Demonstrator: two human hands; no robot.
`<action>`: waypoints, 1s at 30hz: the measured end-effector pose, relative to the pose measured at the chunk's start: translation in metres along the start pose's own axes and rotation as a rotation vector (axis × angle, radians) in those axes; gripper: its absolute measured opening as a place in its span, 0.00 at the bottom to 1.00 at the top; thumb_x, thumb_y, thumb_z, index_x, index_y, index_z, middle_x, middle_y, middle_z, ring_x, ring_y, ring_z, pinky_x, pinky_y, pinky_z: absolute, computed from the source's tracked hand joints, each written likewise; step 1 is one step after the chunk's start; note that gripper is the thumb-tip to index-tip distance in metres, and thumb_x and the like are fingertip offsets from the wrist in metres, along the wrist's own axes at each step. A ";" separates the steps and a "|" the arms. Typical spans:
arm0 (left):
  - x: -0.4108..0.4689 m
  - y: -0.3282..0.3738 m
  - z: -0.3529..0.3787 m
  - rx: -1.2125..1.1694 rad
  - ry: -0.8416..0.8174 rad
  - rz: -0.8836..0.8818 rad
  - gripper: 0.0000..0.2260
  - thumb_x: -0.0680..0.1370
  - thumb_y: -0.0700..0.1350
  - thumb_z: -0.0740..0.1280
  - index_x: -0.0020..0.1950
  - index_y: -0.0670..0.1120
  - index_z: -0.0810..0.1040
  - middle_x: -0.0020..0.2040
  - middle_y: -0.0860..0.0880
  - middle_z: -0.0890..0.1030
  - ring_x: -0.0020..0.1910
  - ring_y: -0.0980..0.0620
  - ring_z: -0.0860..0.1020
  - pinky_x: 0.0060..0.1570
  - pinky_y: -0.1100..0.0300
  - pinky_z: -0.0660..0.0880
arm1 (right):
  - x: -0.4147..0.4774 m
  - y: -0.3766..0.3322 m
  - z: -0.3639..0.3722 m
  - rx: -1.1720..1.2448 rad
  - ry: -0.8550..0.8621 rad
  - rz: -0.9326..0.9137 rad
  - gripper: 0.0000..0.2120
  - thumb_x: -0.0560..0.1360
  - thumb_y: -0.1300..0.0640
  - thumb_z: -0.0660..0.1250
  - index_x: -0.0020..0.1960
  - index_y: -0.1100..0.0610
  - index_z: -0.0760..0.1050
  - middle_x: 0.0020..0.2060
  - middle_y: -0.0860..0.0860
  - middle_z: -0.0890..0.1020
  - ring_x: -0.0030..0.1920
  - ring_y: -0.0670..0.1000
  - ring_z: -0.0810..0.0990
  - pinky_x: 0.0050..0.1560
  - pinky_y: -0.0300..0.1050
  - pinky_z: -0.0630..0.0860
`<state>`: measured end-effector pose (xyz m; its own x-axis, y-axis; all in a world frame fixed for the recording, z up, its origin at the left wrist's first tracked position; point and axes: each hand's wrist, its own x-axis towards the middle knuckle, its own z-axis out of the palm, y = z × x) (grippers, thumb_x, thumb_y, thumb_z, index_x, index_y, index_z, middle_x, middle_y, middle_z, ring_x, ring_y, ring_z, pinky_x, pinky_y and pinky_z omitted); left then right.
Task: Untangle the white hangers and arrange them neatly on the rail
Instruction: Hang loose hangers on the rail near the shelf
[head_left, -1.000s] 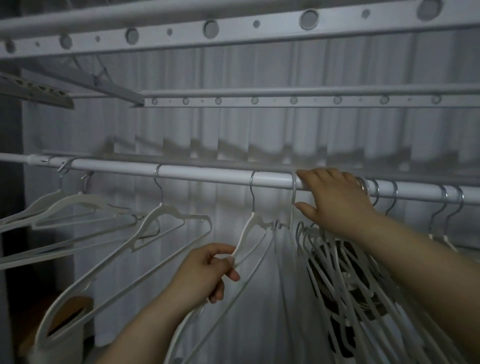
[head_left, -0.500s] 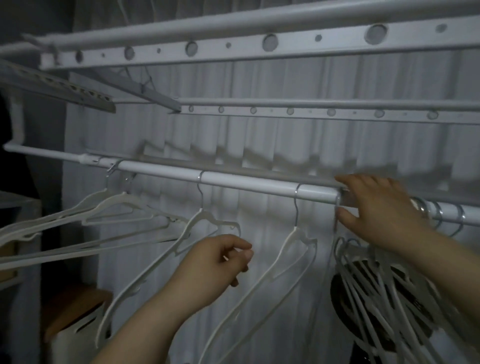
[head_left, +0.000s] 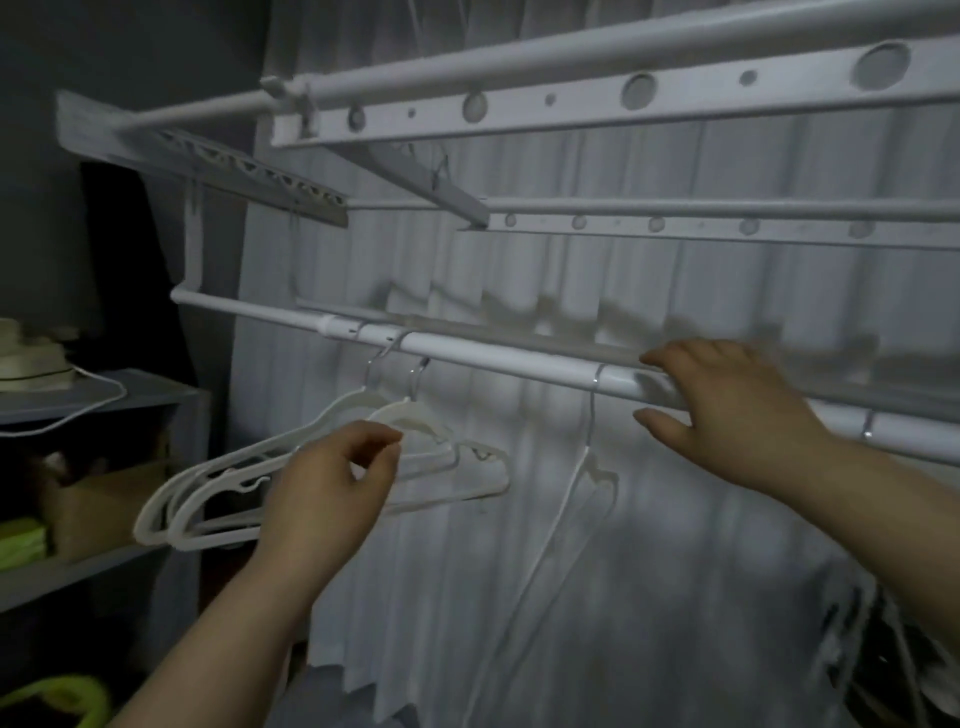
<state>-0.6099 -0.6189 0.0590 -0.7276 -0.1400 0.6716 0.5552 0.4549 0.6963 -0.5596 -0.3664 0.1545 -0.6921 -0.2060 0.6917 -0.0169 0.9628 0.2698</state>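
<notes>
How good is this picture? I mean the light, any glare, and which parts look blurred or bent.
Head view: dim overall, with one bright glare patch on the rail beside the right hand; head view: the bunched hangers at lower right are smeared by blur; head view: the wide lens seems to bow the upper rack bars.

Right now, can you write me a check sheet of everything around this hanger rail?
Surface: white rail running left to right.
Job's things: two hangers close together at left, one hanger alone, blurred bunch at lower right.
Clutter: box and green things on shelf.
Hands: left hand curled before the pair, grip unclear; right hand rests on rail.
Cables: white cord on shelf top.
Surroundings: white curtain, upper racks.
</notes>
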 end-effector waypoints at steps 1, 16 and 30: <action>0.006 -0.012 -0.008 0.097 0.036 0.013 0.07 0.75 0.43 0.65 0.50 0.50 0.80 0.46 0.51 0.81 0.47 0.50 0.77 0.46 0.60 0.68 | 0.010 -0.012 0.006 0.005 -0.023 -0.009 0.25 0.74 0.48 0.64 0.68 0.55 0.66 0.64 0.54 0.72 0.64 0.56 0.69 0.63 0.47 0.61; 0.060 -0.109 -0.053 0.650 -0.161 0.203 0.08 0.73 0.44 0.68 0.50 0.45 0.82 0.46 0.43 0.84 0.47 0.40 0.80 0.46 0.54 0.73 | 0.061 -0.079 0.054 -0.150 -0.111 0.205 0.25 0.74 0.52 0.64 0.69 0.58 0.65 0.63 0.59 0.73 0.62 0.60 0.71 0.60 0.51 0.64; 0.079 -0.108 -0.065 0.492 -0.272 0.103 0.09 0.77 0.50 0.61 0.45 0.47 0.76 0.43 0.48 0.79 0.45 0.47 0.78 0.43 0.56 0.72 | 0.059 -0.084 0.054 -0.140 -0.154 0.266 0.26 0.73 0.55 0.66 0.69 0.59 0.66 0.62 0.60 0.74 0.62 0.61 0.70 0.60 0.52 0.62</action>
<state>-0.7011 -0.7361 0.0527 -0.7934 0.1290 0.5948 0.4231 0.8194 0.3868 -0.6375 -0.4496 0.1367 -0.7601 0.0881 0.6438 0.2705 0.9437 0.1902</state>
